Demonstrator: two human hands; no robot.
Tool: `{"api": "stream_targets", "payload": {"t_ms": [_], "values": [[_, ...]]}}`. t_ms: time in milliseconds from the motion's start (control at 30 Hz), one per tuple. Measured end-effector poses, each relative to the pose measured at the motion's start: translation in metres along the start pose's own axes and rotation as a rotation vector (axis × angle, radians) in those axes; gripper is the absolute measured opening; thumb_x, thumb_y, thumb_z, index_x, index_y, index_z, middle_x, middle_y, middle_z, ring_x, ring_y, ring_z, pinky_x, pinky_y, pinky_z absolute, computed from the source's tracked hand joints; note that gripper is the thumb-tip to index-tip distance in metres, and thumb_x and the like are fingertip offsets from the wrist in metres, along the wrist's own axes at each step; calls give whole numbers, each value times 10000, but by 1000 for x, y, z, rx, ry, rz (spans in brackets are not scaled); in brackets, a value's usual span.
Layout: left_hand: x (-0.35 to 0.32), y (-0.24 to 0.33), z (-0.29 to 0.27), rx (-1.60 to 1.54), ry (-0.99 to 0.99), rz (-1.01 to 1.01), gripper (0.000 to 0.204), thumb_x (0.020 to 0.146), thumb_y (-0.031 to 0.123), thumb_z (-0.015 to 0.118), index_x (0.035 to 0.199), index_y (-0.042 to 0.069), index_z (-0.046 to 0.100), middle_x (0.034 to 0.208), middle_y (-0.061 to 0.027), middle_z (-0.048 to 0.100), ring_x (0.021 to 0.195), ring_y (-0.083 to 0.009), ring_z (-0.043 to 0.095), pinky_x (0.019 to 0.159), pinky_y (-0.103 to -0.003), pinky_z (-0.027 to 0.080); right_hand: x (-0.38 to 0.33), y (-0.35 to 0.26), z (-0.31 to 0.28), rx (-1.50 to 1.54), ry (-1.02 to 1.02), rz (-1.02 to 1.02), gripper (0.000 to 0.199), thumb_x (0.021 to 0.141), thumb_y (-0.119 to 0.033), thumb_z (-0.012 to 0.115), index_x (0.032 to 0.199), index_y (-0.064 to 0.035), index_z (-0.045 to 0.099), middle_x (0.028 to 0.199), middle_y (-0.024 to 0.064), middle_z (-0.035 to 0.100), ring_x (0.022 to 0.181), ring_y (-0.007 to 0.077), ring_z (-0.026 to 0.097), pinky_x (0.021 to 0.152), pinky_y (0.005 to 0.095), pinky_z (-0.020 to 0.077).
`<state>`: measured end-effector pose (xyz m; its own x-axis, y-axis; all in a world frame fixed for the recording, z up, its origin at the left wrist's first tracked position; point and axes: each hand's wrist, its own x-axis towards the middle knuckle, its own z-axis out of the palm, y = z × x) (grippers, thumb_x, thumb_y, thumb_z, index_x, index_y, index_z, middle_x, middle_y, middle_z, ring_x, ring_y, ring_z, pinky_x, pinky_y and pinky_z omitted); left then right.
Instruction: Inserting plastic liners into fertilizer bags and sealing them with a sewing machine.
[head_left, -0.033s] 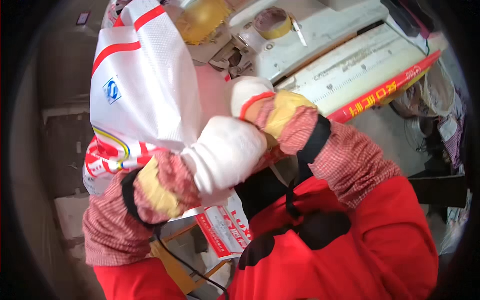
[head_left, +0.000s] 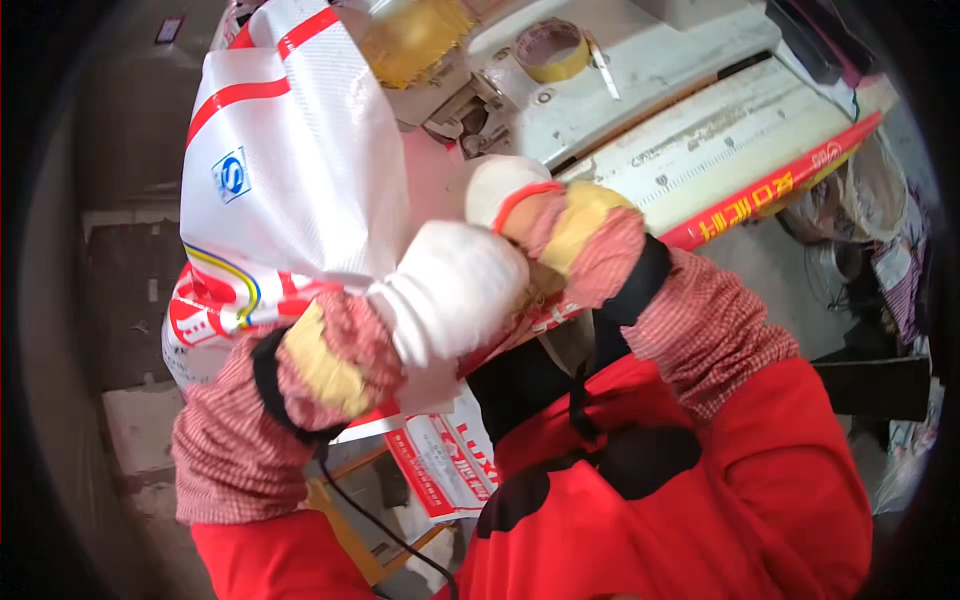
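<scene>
My left hand (head_left: 450,285), in a white glove, is at the middle of the view beside a large white woven plastic sack (head_left: 290,180) with red stripes. Just beyond it on the right, my right hand (head_left: 500,190), also white-gloved with an orange-red cuff, reaches toward the machine. Both hands sit close together at the sack's right side, by a pale pinkish sheet (head_left: 430,180). Their fingers are turned away and hidden, so their grip does not show. Checked oversleeves with yellow patches and black bands cover my forearms.
A white machine bed (head_left: 700,130) extends to the right, with a red printed strip (head_left: 770,195) along its near edge. A tape roll (head_left: 552,50) lies on the machine. A yellow ragged-edged object (head_left: 415,40) is behind. Below my hands is a red-and-white printed package (head_left: 445,465).
My left hand has shifted slightly away from me, and my right hand very slightly to the right. The view itself has also moved a little.
</scene>
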<state>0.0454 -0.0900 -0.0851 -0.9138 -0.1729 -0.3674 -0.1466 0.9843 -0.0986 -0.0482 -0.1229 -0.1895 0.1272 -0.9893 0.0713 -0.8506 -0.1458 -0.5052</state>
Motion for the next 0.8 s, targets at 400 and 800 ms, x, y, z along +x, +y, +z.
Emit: {"api": "stream_targets", "payload": {"t_ms": [400, 800], "values": [[-51, -119, 26, -31, 132, -414, 95, 713, 100, 540, 764, 65, 612, 681, -163, 580, 639, -344, 563, 585, -410, 452, -1, -57, 3, 349, 318, -57, 622, 725, -199, 624, 1271, -30, 379, 1161, 180, 511, 1077, 326, 484, 901, 363, 399], [-329, 62, 4, -5, 1493, -1134, 492, 875, 33, 439, 1340, 18, 278, 1387, -133, 278, 1257, -224, 298, 1013, -348, 273, -18, -270, 46, 391, -590, -685, 322, 728, -374, 554, 946, -158, 650, 828, 154, 639, 688, 329, 615, 630, 422, 502]]}}
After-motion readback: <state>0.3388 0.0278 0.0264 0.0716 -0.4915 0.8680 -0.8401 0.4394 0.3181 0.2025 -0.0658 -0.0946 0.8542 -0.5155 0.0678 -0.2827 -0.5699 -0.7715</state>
